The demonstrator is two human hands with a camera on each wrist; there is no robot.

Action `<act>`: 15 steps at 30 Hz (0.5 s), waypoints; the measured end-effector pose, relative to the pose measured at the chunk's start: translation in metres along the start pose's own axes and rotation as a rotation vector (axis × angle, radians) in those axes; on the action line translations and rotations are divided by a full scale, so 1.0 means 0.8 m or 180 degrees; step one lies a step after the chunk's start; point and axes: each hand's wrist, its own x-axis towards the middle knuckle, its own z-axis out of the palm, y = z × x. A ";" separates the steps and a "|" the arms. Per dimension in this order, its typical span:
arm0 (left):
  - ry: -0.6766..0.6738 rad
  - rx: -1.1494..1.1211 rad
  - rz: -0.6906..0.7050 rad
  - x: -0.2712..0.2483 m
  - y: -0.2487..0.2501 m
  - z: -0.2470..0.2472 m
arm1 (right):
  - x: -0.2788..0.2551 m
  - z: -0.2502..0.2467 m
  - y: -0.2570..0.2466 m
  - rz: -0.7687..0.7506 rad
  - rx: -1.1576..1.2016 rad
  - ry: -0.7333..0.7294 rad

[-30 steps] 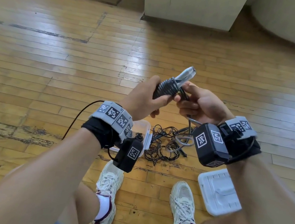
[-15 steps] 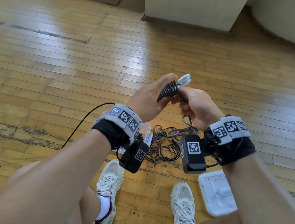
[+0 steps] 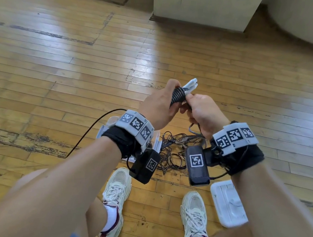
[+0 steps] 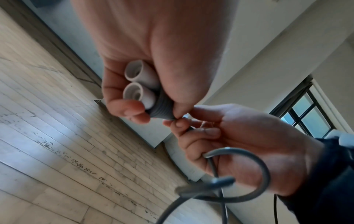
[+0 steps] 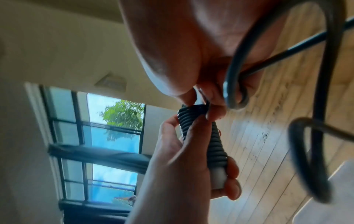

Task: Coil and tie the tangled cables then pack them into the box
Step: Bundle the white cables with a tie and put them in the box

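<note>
I hold a cable bundle point(image 3: 178, 97) in front of me: white cable folded into loops, with grey cable wound tightly round the middle. My left hand point(image 3: 173, 98) grips the wound part, and the white loop ends point(image 4: 138, 84) poke out past its fingers. My right hand point(image 3: 188, 99) pinches the grey cable right at the edge of the winding point(image 5: 208, 136). The loose grey cable point(image 4: 258, 166) curls down under the right palm. A tangle of thin dark cables point(image 3: 173, 153) lies on the floor below. The clear box point(image 3: 107, 130) sits beside it, mostly hidden by my left wrist.
A white lid point(image 3: 228, 203) lies on the wooden floor right of my right shoe point(image 3: 194, 216); my left shoe point(image 3: 116, 189) is near the box. A thin black wire point(image 3: 92, 130) runs off to the left. A pale cabinet base point(image 3: 201, 6) stands at the back.
My right hand has rolled over and moved in against the bundle, taking the grey cable round it. Less of the white end now shows, and both wrists sit a little lower.
</note>
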 end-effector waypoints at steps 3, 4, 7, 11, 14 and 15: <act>0.0112 0.0339 -0.0064 -0.004 0.001 0.007 | 0.002 0.002 0.001 0.0095 -0.0272 0.0151; 0.0141 0.0461 -0.0061 -0.005 0.002 0.008 | 0.003 0.001 0.000 0.0137 -0.0199 0.0150; 0.0164 0.0915 -0.0058 -0.009 0.004 0.010 | 0.002 -0.003 -0.005 0.0268 0.0320 -0.0044; 0.0152 0.1392 0.0071 -0.014 0.005 0.022 | 0.006 0.000 0.003 0.0417 0.0628 0.0006; 0.0051 0.1246 0.0023 -0.016 0.008 0.022 | 0.008 -0.001 0.014 0.0585 0.0919 0.0028; 0.0033 0.1158 -0.0017 -0.016 0.009 0.022 | 0.008 -0.003 0.016 0.0620 0.1035 0.0011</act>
